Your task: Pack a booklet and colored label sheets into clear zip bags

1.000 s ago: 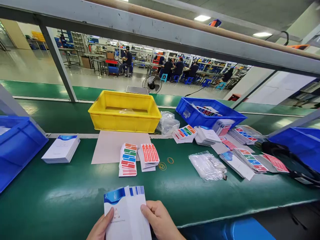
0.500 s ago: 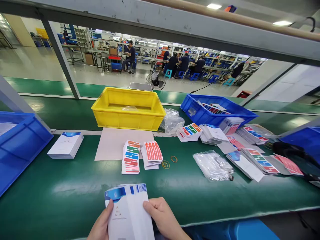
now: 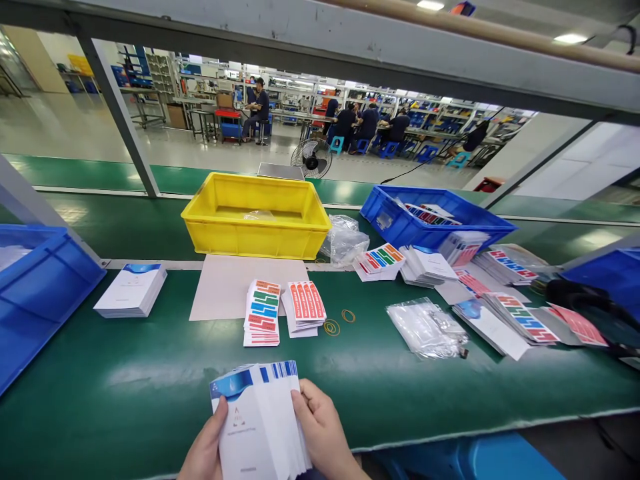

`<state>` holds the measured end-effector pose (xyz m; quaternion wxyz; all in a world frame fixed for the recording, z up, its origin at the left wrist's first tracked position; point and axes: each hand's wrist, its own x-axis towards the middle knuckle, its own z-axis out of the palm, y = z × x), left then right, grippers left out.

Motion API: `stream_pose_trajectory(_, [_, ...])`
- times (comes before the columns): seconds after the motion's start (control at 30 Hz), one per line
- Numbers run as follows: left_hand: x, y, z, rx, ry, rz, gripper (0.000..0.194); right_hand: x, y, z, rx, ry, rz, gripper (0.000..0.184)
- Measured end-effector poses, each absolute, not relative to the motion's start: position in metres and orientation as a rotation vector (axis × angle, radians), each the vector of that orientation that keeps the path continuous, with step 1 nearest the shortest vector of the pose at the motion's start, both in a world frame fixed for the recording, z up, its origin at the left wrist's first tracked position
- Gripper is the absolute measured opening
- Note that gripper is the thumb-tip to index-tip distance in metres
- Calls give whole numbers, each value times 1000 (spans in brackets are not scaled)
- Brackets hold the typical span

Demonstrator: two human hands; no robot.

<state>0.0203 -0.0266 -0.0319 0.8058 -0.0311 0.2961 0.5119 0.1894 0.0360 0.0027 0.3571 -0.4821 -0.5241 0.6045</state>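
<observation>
Both hands hold a stack of white booklets with blue headers at the near edge of the green table. My left hand grips its left side with the thumb on the cover. My right hand holds the right side, where the booklets are fanned out. Ahead on the table lie a pile of colour-striped label sheets and a pile of red label sheets. Two rubber bands lie beside them.
A yellow bin stands behind a cardboard sheet. Blue bins sit at the left, back right and far right. Another booklet stack, plastic bags and more label piles lie around. People work in the background.
The booklets have been fanned out to the right under my right hand. The view has shifted slightly.
</observation>
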Motion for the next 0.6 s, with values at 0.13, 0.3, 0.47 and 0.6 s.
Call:
stream_pose_trajectory(0.13, [16,-28,-34,-100,626,1077,45,200,39,9,-1260,-1338,1466,38])
stream_pose_trajectory(0.3, [11,-29,-37,-135,666,1130,40,230,57,-3,-1357,-1379,1288,46])
stream_pose_trajectory(0.47, [11,-22,-22,-193,566,989,51,226,54,-8,-1325,-1582,1284,42])
stream_pose_trajectory(0.6, [17,-19,-18,-174,590,998,52,203,41,-4,-1148,-1691,1716,50])
